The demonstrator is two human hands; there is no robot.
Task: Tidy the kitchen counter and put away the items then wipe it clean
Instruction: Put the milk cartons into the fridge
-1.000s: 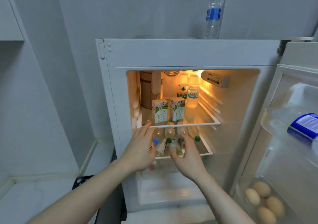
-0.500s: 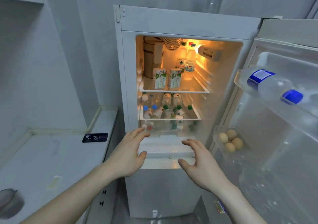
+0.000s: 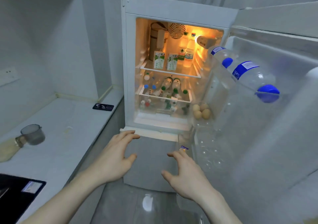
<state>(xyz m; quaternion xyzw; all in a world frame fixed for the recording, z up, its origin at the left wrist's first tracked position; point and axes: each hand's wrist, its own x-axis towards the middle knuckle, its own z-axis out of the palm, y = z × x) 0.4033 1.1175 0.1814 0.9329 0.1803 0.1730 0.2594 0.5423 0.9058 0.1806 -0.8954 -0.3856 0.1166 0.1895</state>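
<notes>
- I see my left hand at about 7 o'clock in the view, palm down, fingers spread and relaxed, holding nothing; its fingertips sit just below the lower lip of the open fridge, and I cannot tell whether they touch it.
- My right hand is at about 5 o'clock, fingers splayed loosely, also with nothing in it, in front of the fridge's lower white panel.
- The fridge compartment is lit at 12 o'clock. On its top shelf stand two milk cartons side by side, with two upright bottles just behind them to the right.
- On the shelf below lie several small bottles with green and blue caps, and more show blurred through the clear drawer under it.
- The fridge door hangs open at 3 o'clock; two large clear bottles with blue caps lie tilted in its rack, and four eggs sit in a lower door tray.
- The kitchen counter runs along 9 o'clock. A grey cup stands on it at the left, something pale and blurred just beside it, and a small dark flat object lies near the fridge.
- A black hob is at 8 o'clock.
</notes>
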